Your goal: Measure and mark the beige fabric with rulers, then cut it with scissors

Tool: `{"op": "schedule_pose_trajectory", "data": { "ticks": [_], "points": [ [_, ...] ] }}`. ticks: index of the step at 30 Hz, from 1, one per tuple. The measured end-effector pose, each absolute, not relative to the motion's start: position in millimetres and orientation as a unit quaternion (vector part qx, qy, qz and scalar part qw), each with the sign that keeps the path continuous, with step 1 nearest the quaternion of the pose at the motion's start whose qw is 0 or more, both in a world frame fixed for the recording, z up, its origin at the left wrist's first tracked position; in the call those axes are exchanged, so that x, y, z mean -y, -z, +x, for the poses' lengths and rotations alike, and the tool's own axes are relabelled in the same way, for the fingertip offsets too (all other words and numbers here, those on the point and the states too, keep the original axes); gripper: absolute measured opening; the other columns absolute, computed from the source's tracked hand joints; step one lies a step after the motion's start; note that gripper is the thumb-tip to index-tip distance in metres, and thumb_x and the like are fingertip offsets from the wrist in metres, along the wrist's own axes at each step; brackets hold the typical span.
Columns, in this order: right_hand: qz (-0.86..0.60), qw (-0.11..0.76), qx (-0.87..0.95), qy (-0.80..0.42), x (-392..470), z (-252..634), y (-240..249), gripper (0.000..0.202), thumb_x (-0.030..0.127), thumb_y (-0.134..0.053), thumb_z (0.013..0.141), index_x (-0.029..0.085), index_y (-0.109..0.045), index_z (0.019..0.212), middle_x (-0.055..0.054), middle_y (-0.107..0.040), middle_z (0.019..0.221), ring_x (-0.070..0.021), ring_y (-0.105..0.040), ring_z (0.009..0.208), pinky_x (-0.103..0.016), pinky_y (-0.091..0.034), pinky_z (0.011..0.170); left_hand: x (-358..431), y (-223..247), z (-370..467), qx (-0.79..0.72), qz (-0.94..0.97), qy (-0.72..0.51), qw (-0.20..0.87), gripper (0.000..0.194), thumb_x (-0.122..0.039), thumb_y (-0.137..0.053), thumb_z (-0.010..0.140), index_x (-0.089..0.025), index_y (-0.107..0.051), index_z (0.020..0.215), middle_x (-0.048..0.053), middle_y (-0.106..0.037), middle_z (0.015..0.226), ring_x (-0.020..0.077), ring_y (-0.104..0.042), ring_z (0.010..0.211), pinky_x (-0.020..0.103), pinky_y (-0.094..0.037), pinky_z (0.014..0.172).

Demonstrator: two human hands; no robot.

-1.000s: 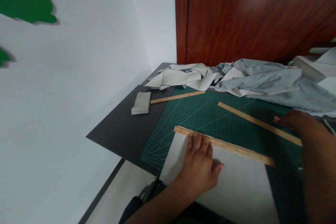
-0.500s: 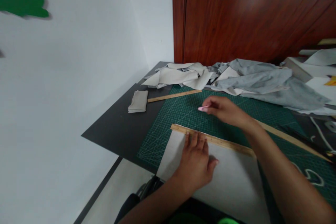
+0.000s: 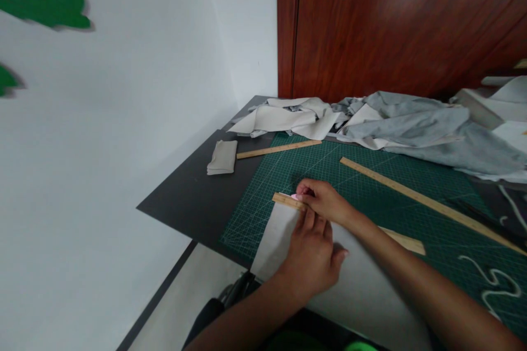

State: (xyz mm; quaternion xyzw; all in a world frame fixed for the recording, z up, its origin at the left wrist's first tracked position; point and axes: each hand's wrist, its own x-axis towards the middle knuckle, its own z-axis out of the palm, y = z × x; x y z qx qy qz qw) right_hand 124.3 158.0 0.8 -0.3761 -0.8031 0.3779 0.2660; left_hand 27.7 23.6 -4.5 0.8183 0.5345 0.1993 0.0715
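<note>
Pale fabric point(image 3: 366, 279) lies over the near edge of the green cutting mat point(image 3: 242, 219), with a wooden ruler point(image 3: 284, 201) along its far edge. My left hand point(image 3: 312, 252) presses on the ruler and fabric, fingers spread. In my right hand point(image 3: 323, 199), a small pink piece point(image 3: 295, 196) is pinched between the fingertips; it touches the fabric's far edge beside the ruler, near the ruler's left end. My right forearm hides part of the ruler, whose right end shows beyond it.
Two more wooden rulers point(image 3: 280, 149) point(image 3: 411, 196) lie on the mat. Folded cloth point(image 3: 223, 157) sits on the dark table point(image 3: 185, 192) at left. Crumpled fabric point(image 3: 415, 120) lines the back, and white cord point(image 3: 502, 277) curls at right.
My right hand has moved left and nearer, bringing the pink piece from above the mat down to the ruler. My left hand stays on the ruler. The view has shifted slightly.
</note>
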Motion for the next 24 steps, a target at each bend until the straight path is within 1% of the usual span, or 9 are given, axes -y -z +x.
{"op": "schedule_pose_trajectory", "data": {
  "ticks": [5, 8, 13, 16, 21, 24],
  "points": [
    [-0.398, 0.279, 0.801, -0.349, -157, 121, 2, 0.012, 0.02, -0.063, 0.09, 0.022, -0.065, 0.079, 0.0, -0.069, 0.076, -0.017, -0.063, 0.073, -0.03, -0.045, 0.07, -23, 6, 28, -0.536, 0.816, -0.204, 0.079, 0.068, -0.053, -0.061, 0.099, 0.0, -0.059, 0.141, 0.025, -0.053, 0.154, 0.0411, -0.024, 0.159, 0.055, -0.029, 0.13],
    [-0.401, 0.283, 0.806, -0.332, -155, 120, 0, 0.014, 0.017, -0.062, 0.09, 0.022, -0.065, 0.078, 0.0, -0.069, 0.077, -0.0177, -0.063, 0.074, -0.031, -0.044, 0.071, -23, 5, 28, -0.536, 0.815, -0.202, 0.087, 0.065, -0.051, -0.062, 0.098, -0.002, -0.06, 0.141, 0.023, -0.054, 0.153, 0.0408, -0.025, 0.158, 0.056, -0.03, 0.129],
    [-0.352, 0.295, 0.831, -0.314, -152, 122, -5, 0.017, 0.014, -0.061, 0.093, 0.023, -0.067, 0.08, -0.001, -0.069, 0.081, -0.0184, -0.064, 0.08, -0.031, -0.046, 0.076, -23, 3, 28, -0.535, 0.816, -0.201, 0.089, 0.063, -0.051, -0.062, 0.098, -0.005, -0.06, 0.14, 0.022, -0.055, 0.153, 0.0416, -0.028, 0.157, 0.06, -0.032, 0.127],
    [-0.324, 0.284, 0.846, -0.314, -151, 123, -9, 0.018, 0.013, -0.059, 0.096, 0.022, -0.068, 0.083, -0.001, -0.069, 0.084, -0.0183, -0.065, 0.082, -0.031, -0.047, 0.077, -22, 3, 28, -0.538, 0.814, -0.2, 0.089, 0.065, -0.051, -0.062, 0.098, -0.004, -0.059, 0.142, 0.023, -0.053, 0.154, 0.0413, -0.028, 0.157, 0.058, -0.032, 0.128],
    [-0.322, 0.263, 0.871, -0.261, -149, 126, -14, 0.022, 0.011, -0.053, 0.099, 0.021, -0.069, 0.087, -0.004, -0.067, 0.089, -0.0197, -0.063, 0.086, -0.032, -0.047, 0.08, -23, 2, 28, -0.535, 0.816, -0.199, 0.088, 0.065, -0.051, -0.062, 0.098, -0.003, -0.059, 0.142, 0.024, -0.052, 0.156, 0.041, -0.027, 0.158, 0.058, -0.029, 0.129],
    [-0.327, 0.256, 0.868, -0.273, -149, 126, -12, 0.021, 0.012, -0.055, 0.099, 0.021, -0.069, 0.086, -0.004, -0.067, 0.087, -0.0192, -0.063, 0.084, -0.031, -0.047, 0.079, -23, 3, 28, -0.533, 0.818, -0.2, 0.085, 0.065, -0.051, -0.062, 0.098, -0.001, -0.061, 0.14, 0.025, -0.053, 0.154, 0.0424, -0.025, 0.158, 0.058, -0.027, 0.13]
  ]
}}
